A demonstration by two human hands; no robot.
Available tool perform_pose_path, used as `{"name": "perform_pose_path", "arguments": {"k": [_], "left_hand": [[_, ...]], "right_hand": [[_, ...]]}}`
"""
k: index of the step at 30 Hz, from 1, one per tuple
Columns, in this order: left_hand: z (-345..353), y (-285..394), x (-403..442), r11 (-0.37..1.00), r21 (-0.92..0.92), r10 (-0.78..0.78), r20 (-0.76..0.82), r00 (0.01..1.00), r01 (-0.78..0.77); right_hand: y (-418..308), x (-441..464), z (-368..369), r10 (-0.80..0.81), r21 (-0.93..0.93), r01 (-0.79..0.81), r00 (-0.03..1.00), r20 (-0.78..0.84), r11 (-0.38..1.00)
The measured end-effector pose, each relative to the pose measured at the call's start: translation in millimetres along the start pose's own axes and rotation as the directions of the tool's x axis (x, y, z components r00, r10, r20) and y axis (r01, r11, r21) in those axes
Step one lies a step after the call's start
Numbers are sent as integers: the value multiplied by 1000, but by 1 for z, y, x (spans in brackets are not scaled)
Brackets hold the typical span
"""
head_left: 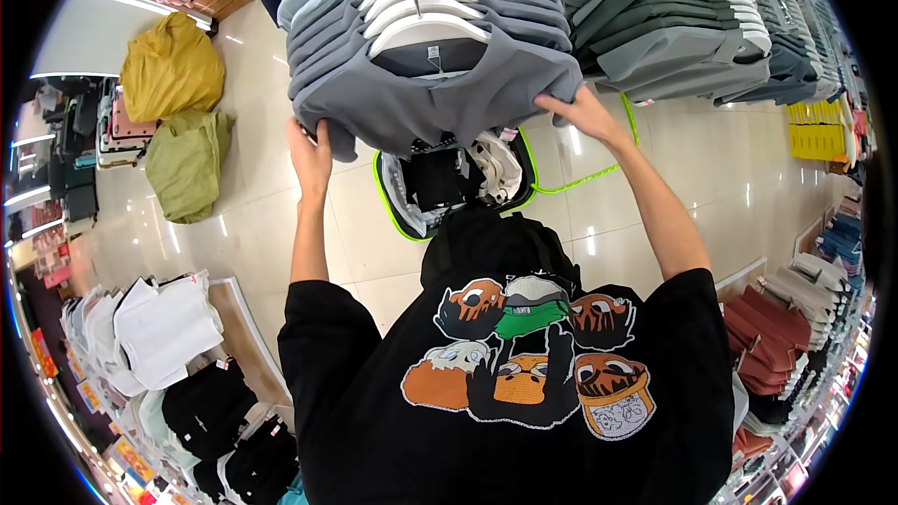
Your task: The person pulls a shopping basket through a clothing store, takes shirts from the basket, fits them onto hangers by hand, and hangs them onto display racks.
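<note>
A grey-blue shirt [426, 108] hangs on a white hanger [426, 30] at the front of a rack of similar shirts. My left hand [311, 151] pinches its left sleeve edge, with the thumb in front. On the other side my right hand [582, 112] grips the right sleeve, thumb over the cloth and fingers partly hidden behind. The shirt is spread wide between both hands. Below its hem an open suitcase [382, 189] with a bright green rim stands on the floor, holding black and white clothes [444, 180].
More grey-green shirts [673, 51] hang at the upper right. Yellow [173, 65] and olive cloth-covered heaps [187, 164] stand at left. White shirts [168, 327] hang lower left, rust-red garments [767, 327] lower right. A green strip [585, 178] trails across the tiled floor.
</note>
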State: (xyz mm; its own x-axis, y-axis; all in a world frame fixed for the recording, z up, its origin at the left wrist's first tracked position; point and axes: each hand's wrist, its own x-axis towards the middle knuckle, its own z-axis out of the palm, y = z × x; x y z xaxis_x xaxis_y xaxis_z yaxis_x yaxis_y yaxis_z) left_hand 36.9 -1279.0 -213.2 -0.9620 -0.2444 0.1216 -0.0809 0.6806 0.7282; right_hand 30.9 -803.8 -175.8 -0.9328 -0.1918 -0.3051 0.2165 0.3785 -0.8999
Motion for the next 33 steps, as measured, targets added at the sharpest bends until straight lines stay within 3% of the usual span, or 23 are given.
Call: {"name": "perform_pose_path", "arguments": {"k": [1,2,4,5,6,8,10,11,14,15,16,19,21,22,26,28,29,30,32,33], "left_hand": [[-1,14,-7,982,61,185,-189,964,-177],[-2,30,-13,930,151,367,-356,859,-335],[-7,70,-27,907,130,418,-385,823,-400],[-8,90,-36,883,109,458,-421,783,-457],[-8,108,-45,880,112,464,-413,784,-462],[-5,142,-61,721,1,654,-333,680,-693],[-5,176,-67,496,-79,851,-152,503,-864],[-4,197,-74,468,-74,881,-28,471,-880],[2,248,-94,415,22,867,294,402,-910],[3,257,-99,378,69,815,448,367,-923],[6,260,-102,323,98,790,520,326,-941],[12,258,-103,285,81,785,552,282,-955],[10,251,-97,339,-81,787,571,235,-937],[10,251,-96,331,-85,786,576,225,-940],[7,254,-98,347,-143,793,572,209,-927],[13,254,-97,339,-112,845,472,251,-934],[13,251,-93,328,-69,841,476,258,-942],[12,249,-87,341,-42,828,486,279,-939],[15,241,-68,355,62,823,454,343,-933],[18,236,-55,368,103,813,446,374,-924]], "right_hand": [[-7,-13,12,-83,121,90,995,-60,989],[-12,-21,19,-81,125,89,994,-68,988],[-16,-35,34,-94,299,87,995,11,950],[-15,-40,44,-136,355,136,990,-26,925],[-7,-43,54,-132,363,134,991,-32,922],[13,-49,74,-75,315,133,979,-189,940],[14,-65,98,-89,361,183,961,-263,914],[20,-74,109,-105,285,188,954,-282,940],[25,-98,138,-219,208,305,909,-355,929],[23,-106,142,-299,37,335,882,-365,942],[21,-114,147,-308,141,369,892,-330,919],[17,-128,157,-374,61,433,833,-408,899],[21,-133,162,-339,30,359,903,-265,933],[20,-132,163,-336,36,359,901,-274,933],[17,-117,163,-360,226,430,886,-294,874],[41,-92,161,-449,86,474,868,-212,876],[43,-86,155,-77,301,105,992,-104,948],[33,-77,142,-224,344,317,932,-284,884],[55,-49,120,-144,345,247,944,-298,905],[38,-48,96,39,369,40,978,-205,929]]}}
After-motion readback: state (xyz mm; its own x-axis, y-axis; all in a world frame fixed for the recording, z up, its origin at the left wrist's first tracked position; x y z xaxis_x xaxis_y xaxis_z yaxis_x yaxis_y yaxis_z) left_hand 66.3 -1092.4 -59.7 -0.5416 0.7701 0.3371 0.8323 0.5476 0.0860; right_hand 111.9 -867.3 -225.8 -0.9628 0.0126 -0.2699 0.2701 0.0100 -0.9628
